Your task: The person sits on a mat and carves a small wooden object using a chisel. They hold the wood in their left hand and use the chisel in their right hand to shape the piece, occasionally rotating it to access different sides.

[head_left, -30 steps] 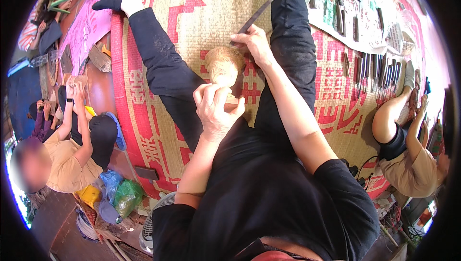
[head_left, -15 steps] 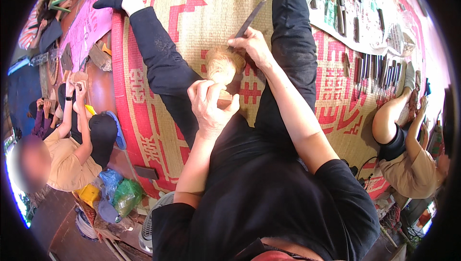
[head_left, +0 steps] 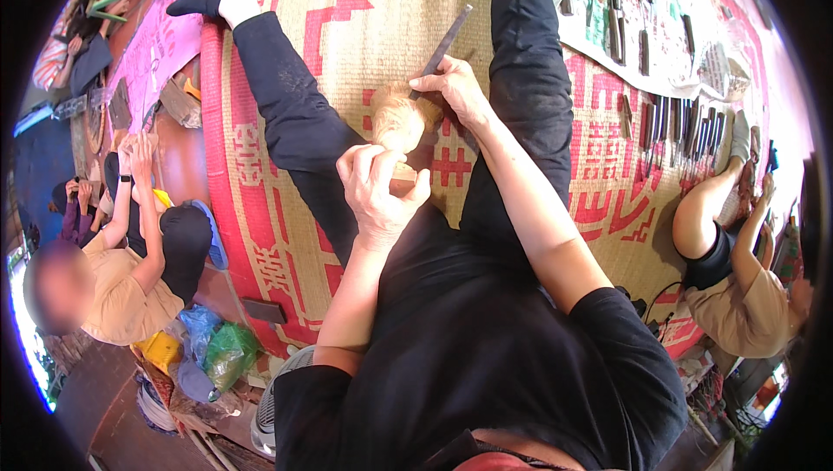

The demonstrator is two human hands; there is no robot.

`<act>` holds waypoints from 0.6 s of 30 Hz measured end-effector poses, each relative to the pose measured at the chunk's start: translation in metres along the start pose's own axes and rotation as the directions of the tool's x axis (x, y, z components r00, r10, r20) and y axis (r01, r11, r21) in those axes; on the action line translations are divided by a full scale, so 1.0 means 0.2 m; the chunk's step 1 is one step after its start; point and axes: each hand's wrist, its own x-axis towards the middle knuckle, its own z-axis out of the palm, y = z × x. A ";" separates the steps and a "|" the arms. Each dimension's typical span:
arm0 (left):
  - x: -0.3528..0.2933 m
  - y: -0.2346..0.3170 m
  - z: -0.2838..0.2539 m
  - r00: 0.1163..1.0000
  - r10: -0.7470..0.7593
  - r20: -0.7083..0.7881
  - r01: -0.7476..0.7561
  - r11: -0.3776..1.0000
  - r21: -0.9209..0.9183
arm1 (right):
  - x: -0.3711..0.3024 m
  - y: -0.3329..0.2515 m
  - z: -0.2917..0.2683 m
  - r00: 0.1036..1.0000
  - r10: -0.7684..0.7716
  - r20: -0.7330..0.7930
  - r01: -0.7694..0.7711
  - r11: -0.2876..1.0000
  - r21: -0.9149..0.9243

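Note:
My left hand (head_left: 382, 183) is closed around the blocky base (head_left: 403, 179) of a pale wood carving (head_left: 400, 121), between my spread legs. The carving's rounded upper part points away from me, past my knuckles. In my right hand (head_left: 457, 89) is a long, flat, dark metal chisel (head_left: 449, 40), pinched by thumb and fingers. Its near end meets the far side of the carving, while the other end slants up and to the right. My fingers partly hide the base, and the exact contact of the tool's edge is too small to make out.
A red and tan woven mat (head_left: 347, 46) lies under me. At right, several dark-handled tools (head_left: 685, 128) lie in a row, with more on a printed sheet (head_left: 664, 72). One co-worker (head_left: 130, 280) sits at left, another (head_left: 737, 289) at right. Plastic bags (head_left: 230, 354) lie lower left.
The chisel's raised end has dipped slightly and shifted left, with my right hand moving a little. My left hand and the carving stay nearly in place. The left co-worker's hands have shifted slightly.

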 end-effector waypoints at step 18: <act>-0.01 -0.03 0.00 0.992 -0.121 -0.043 0.119 0.992 -0.048 | 0.08 0.02 -0.06 0.983 0.038 -0.180 -0.009 0.987 0.161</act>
